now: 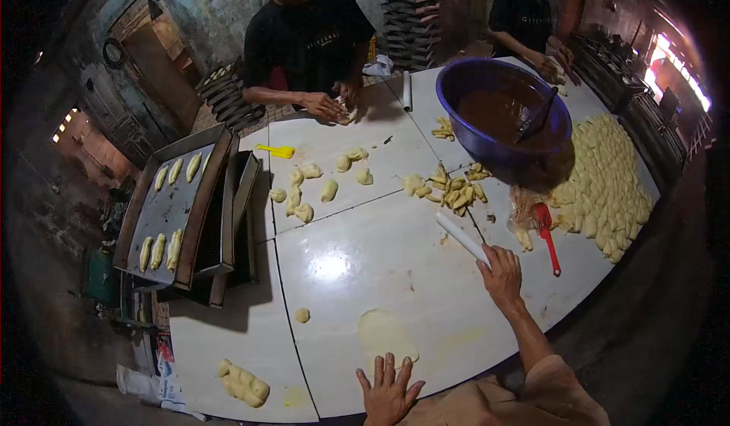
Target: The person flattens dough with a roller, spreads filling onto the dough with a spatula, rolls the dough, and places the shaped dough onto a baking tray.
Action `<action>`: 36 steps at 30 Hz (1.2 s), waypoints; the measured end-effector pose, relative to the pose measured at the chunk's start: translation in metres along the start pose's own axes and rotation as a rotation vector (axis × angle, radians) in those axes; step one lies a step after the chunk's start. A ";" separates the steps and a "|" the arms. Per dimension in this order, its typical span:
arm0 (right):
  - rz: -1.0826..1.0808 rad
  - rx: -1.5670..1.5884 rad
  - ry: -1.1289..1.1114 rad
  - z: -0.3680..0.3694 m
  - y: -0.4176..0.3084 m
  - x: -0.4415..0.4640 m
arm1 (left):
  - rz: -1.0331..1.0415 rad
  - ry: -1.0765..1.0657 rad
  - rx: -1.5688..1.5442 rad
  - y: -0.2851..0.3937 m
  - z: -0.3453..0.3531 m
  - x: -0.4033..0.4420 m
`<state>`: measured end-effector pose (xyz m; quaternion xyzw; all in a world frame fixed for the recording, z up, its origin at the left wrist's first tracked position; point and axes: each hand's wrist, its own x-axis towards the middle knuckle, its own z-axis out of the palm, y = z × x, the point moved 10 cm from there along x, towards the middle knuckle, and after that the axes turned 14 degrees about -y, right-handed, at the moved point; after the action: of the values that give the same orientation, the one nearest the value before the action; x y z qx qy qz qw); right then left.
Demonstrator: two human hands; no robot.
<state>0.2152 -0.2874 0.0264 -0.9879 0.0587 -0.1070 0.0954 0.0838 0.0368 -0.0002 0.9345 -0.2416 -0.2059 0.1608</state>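
My left hand (388, 392) lies flat with its fingers spread, the fingertips at the near end of a thin rolled-out sheet of dough (385, 335). My right hand (503, 275) is closed on the near end of a white rolling pin (461, 236), which slants away to the left across the tabletop. A small round of dough (303, 315) sits left of the sheet. Farther left, near the table's edge, is a cluster of shaped dough pieces (243, 383). To the right of my right hand lies a red scoop (546, 237).
A purple basin (502, 156) of brown filling stands at the back right, beside a large spread of dough pieces (601, 190). Stacked trays (163, 213) lean at the left. Banana-like strips (460, 193) and a yellow scraper (277, 152) lie on the table (365, 251). Two people work opposite.
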 end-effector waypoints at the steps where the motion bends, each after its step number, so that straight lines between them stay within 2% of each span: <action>1: 0.001 -0.007 0.008 0.001 0.002 -0.001 | -0.015 -0.011 -0.004 -0.001 0.002 0.000; 6: 0.012 0.107 -0.020 -0.002 0.006 -0.001 | -0.046 0.011 -0.011 -0.001 -0.002 -0.003; 9: 0.000 0.229 -0.012 -0.002 0.013 -0.005 | -0.062 0.073 0.107 0.000 0.001 -0.004; 10: -0.002 0.273 -0.049 -0.002 0.014 -0.004 | -0.159 -0.031 0.139 -0.013 0.011 0.001; 11: -0.006 0.319 -0.087 -0.002 0.016 -0.004 | -0.176 -0.024 0.106 -0.017 0.016 -0.001; 13: -0.157 0.402 -0.008 -0.017 0.016 -0.012 | -0.222 0.045 0.109 -0.030 0.026 -0.004; 15: -0.153 0.412 -0.080 -0.038 0.027 -0.021 | -0.270 0.178 0.087 -0.023 0.013 -0.011; 18: -0.215 0.516 -0.094 -0.074 0.059 -0.035 | -0.427 0.205 0.041 -0.022 0.010 -0.013; 21: -0.061 0.606 -0.125 -0.086 0.129 -0.055 | -0.487 0.199 0.038 -0.027 0.018 -0.016; 23: 0.130 0.535 -0.123 -0.098 0.182 -0.069 | -0.512 0.194 0.019 -0.023 0.019 -0.015; 25: 0.148 0.426 -0.015 -0.109 0.226 -0.082 | -0.531 0.200 0.008 -0.020 0.016 -0.014; 27: 0.243 0.456 0.062 -0.112 0.267 -0.097 | -0.546 0.196 0.028 -0.027 0.021 -0.016; 28: 0.213 0.430 0.110 -0.114 0.281 -0.103 | -0.553 0.205 0.037 -0.026 0.021 -0.015; 31: 0.359 0.444 0.114 -0.097 0.321 -0.133 | -0.575 0.202 0.042 -0.025 0.017 -0.015; 36: 0.342 0.347 0.141 -0.096 0.305 -0.146 | -0.550 0.207 0.076 -0.023 0.021 -0.013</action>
<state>0.0226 -0.5818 0.0276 -0.9226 0.2120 -0.1664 0.2758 0.0731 0.0586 -0.0236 0.9863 0.0307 -0.1362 0.0877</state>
